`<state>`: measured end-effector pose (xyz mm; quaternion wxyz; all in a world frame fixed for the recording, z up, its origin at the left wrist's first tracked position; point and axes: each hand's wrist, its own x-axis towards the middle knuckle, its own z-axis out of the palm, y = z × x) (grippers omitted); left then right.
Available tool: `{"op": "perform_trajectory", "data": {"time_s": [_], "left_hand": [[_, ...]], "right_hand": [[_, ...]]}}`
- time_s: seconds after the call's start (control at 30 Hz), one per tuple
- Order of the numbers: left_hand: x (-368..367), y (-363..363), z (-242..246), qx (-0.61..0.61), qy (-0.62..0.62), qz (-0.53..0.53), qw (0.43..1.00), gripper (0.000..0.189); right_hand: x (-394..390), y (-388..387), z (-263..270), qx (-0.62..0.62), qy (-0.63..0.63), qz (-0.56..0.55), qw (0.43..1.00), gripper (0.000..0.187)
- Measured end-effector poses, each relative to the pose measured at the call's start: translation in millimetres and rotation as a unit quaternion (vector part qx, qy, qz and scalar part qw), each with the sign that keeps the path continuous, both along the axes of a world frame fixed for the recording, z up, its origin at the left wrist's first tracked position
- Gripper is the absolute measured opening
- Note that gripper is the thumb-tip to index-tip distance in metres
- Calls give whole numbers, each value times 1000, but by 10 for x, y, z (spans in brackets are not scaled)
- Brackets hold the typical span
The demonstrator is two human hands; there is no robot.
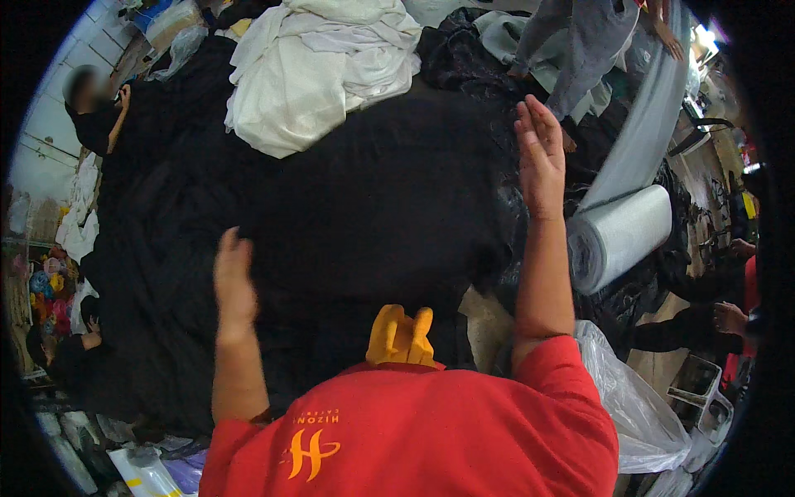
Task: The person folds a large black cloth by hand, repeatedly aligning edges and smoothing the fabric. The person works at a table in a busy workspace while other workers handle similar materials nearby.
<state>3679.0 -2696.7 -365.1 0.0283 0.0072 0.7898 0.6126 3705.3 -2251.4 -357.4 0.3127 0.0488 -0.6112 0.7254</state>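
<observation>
Spread out before me is a wide sheet of black fabric, with folds and creases on its left side. My left hand is over the left part of this cloth, slightly blurred, its fingers extended with nothing visible in them. Farther forward, my right hand is raised near the fabric's right edge. Its fingers are straight and it holds nothing; whether it touches the cloth I cannot tell. A heap of white fabric lies on the far side of the black sheet.
Right of my arm is a roll of clear plastic wrap, its film stretching up towards a person in grey trousers. A crumpled plastic bag lies lower right. People in dark clothes are at the left edge, one near the top. Others stand far right.
</observation>
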Motion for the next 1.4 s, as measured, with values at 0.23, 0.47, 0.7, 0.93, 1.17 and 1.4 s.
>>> {"op": "perform_trajectory", "data": {"time_s": [0.23,0.47,0.7,0.93,1.17,1.4], "left_hand": [[486,-1268,-680,-447,-279,3,850,42],[347,122,-1362,-312,196,-304,879,49],[354,1253,-1058,-270,-14,-659,701,30],[-628,900,-186,130,65,-199,969,20],[-274,811,-835,-40,66,-27,997,7],[687,1399,-1018,-144,113,-36,983,60]], "right_hand": [[927,-379,-1682,315,-515,-54,795,89],[1316,-624,-1957,365,-599,224,676,42],[1155,-423,317,312,-432,413,738,37],[24,-90,32,123,-212,-71,967,36],[-67,-1465,-1860,92,-412,136,896,38],[169,-1023,-1672,-57,-378,123,916,40]]}}
